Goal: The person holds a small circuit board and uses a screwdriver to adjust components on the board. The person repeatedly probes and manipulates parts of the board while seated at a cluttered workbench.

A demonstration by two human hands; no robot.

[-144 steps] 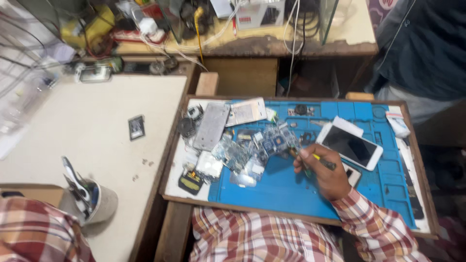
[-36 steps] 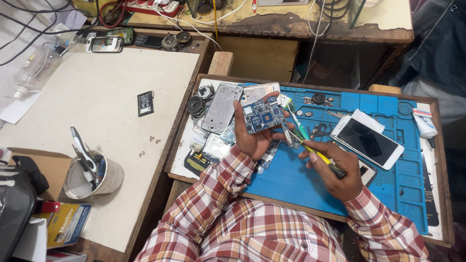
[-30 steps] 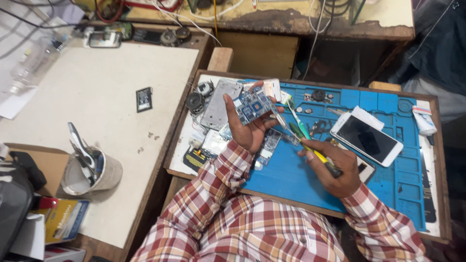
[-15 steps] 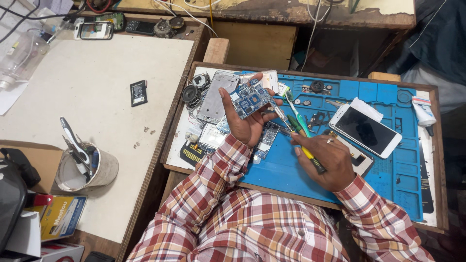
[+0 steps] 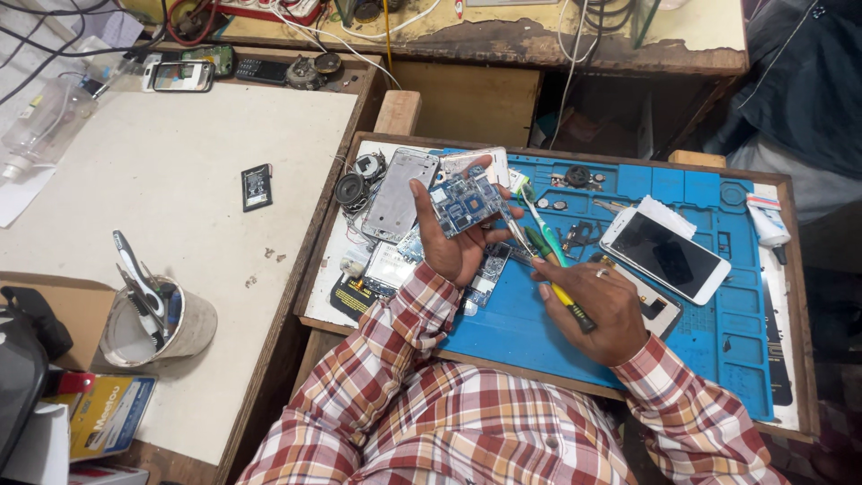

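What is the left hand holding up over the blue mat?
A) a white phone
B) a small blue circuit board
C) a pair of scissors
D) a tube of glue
B: the left hand grips a small blue circuit board above the blue mat.

At frame centre, a blue circuit board [image 5: 465, 199] glints with small metal parts; beneath it lies a matt blue rubbery mat [image 5: 718, 323] in a worn wooden tray [image 5: 799, 269]; right of centre, a glossy glass-fronted phone [image 5: 666, 255]; lower frame, soft checked cloth sleeves [image 5: 395, 359]

The screwdriver [image 5: 558, 289] tip at the circuit board [image 5: 465, 201] is too small to tell.
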